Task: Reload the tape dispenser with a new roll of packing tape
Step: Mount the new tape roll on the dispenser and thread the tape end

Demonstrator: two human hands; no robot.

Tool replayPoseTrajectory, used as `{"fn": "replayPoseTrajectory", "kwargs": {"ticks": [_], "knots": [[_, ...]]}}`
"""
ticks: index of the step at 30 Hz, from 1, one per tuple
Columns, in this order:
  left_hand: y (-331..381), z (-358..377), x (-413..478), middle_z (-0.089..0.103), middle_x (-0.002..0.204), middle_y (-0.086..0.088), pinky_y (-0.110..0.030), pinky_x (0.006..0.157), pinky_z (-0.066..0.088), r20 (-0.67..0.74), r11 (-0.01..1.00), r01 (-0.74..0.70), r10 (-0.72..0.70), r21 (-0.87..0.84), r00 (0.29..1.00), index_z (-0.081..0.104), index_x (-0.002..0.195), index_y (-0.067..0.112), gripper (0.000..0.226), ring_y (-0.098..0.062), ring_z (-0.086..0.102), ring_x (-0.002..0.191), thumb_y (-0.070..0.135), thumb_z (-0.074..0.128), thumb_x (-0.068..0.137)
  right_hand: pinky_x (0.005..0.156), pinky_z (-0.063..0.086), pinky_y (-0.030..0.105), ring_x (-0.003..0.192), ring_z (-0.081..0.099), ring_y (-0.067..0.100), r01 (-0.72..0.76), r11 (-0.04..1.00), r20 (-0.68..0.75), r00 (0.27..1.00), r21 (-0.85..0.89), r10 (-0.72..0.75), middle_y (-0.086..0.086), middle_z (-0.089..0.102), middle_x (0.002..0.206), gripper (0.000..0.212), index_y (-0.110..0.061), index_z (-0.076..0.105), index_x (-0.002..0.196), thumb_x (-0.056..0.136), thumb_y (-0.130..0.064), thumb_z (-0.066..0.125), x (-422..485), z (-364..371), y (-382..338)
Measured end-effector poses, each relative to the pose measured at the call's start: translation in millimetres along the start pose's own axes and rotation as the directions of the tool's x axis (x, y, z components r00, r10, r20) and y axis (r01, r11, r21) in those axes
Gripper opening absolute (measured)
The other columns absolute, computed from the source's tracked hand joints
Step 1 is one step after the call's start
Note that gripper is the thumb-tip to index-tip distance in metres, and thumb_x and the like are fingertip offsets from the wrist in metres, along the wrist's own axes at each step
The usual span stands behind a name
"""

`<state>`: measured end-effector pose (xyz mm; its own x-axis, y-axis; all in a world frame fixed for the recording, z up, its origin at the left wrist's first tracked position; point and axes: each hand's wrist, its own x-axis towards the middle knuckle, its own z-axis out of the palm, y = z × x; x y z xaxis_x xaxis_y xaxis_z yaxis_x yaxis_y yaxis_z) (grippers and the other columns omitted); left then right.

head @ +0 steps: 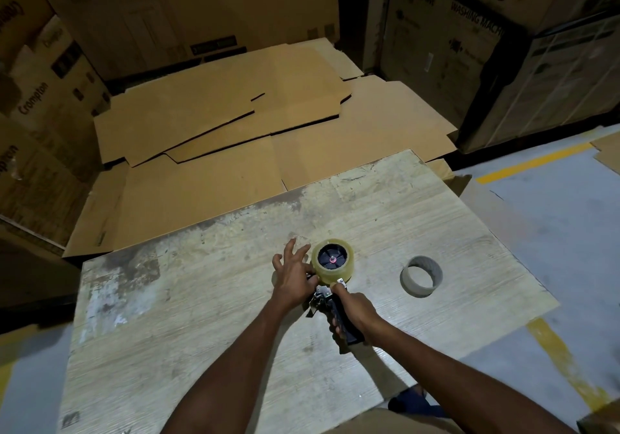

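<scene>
Your R hand (355,309) is clenched round the dispenser (322,294) handle. L hand (293,272) is at the tape roll (332,276), fingers splayed; pinching or just touching, can't tell. Roll's seated on the dispenser hub, over the table (201,299). To the right, apart, an empty core (411,287) lies on it.

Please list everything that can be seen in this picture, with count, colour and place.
packing tape roll: one, clear yellowish, on the dispenser's hub
tape dispenser: one, black handle, metal front, in right hand
empty tape core: one, grey, on table, right of dispenser
table: one, pale worn wood-grain, centre
flattened cardboard sheets: several, brown, beyond table
printed cartons: many, brown, stacked behind, left and right
floor lines: at least two, yellow, right
shoe: one, dark blue, bottom edge
left hand: one, touches roll's side, fingers spread
right hand: one, grips dispenser's handle
</scene>
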<state>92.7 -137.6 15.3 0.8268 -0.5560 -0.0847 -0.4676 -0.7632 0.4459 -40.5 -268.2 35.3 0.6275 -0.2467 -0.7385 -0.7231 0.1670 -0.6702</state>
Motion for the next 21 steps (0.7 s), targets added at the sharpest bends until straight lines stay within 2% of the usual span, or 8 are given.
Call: {"fn": "replayPoseTrajectory", "kwargs": {"ticks": [3,6,9,13,17,21], "knots": [[0,1,-2,0.039,0.161,0.004,-0.051,0.117,0.013,-0.02,1.0,0.009,-0.009,-0.018,1.0,0.083,0.093,0.019,0.017,-0.014,0.001,0.154,0.025,0.069,0.086,0.056,0.05,0.034,0.056,0.063,0.03,-0.011,1.0,0.027,1.0,0.007,0.011,0.019,0.07,0.069,0.063,-0.001,0.071,0.074,0.093,-0.059,0.053,5,-2,1],[-1,4,-2,0.042,0.159,0.003,-0.052,0.116,0.016,-0.037,1.0,0.009,-0.009,-0.019,0.999,0.082,0.088,0.017,0.017,-0.01,0.0,0.152,0.023,0.067,0.087,0.056,0.05,0.035,0.056,0.062,0.031,-0.026,1.0,0.056,0.998,0.016,0.025,0.02,0.068,0.07,0.065,0.0,0.07,0.077,0.092,-0.061,0.053,9,-3,1],[-1,5,-2,0.043,0.159,0.003,-0.05,0.117,0.013,-0.045,1.0,0.013,-0.014,-0.007,0.999,0.083,0.087,0.019,0.016,-0.015,0.003,0.154,0.027,0.069,0.086,0.056,0.049,0.033,0.056,0.061,0.031,-0.063,0.998,0.089,0.994,0.029,0.06,0.02,0.066,0.071,0.062,0.0,0.068,0.079,0.09,-0.059,0.054,12,-5,1],[0,7,-1,0.042,0.159,0.005,-0.05,0.116,0.008,-0.03,1.0,0.023,-0.023,-0.003,0.999,0.084,0.086,0.023,0.016,-0.02,0.005,0.157,0.037,0.078,0.081,0.06,0.051,0.038,0.06,0.061,0.032,-0.077,0.996,0.141,0.988,0.043,0.07,0.023,0.064,0.074,0.065,0.002,0.068,0.084,0.09,-0.062,0.056,15,-8,3],[2,9,0,0.043,0.159,0.006,-0.048,0.116,0.011,-0.04,0.999,0.046,-0.047,-0.017,0.998,0.083,0.085,0.02,0.012,-0.018,0.005,0.156,0.031,0.08,0.081,0.056,0.053,0.035,0.057,0.061,0.032,-0.112,0.991,0.221,0.971,0.076,0.093,0.022,0.061,0.075,0.066,0.002,0.064,0.093,0.091,-0.063,0.056,16,-10,0],[2,12,-1,0.046,0.156,0.009,-0.043,0.111,0.011,-0.06,0.996,0.052,-0.057,-0.077,0.997,0.083,0.082,0.022,0.007,-0.019,0.007,0.155,0.029,0.08,0.081,0.053,0.051,0.033,0.056,0.061,0.032,-0.117,0.993,0.308,0.946,0.028,0.103,0.02,0.06,0.071,0.066,0.001,0.06,0.094,0.094,-0.065,0.049,14,-16,-6]]}}
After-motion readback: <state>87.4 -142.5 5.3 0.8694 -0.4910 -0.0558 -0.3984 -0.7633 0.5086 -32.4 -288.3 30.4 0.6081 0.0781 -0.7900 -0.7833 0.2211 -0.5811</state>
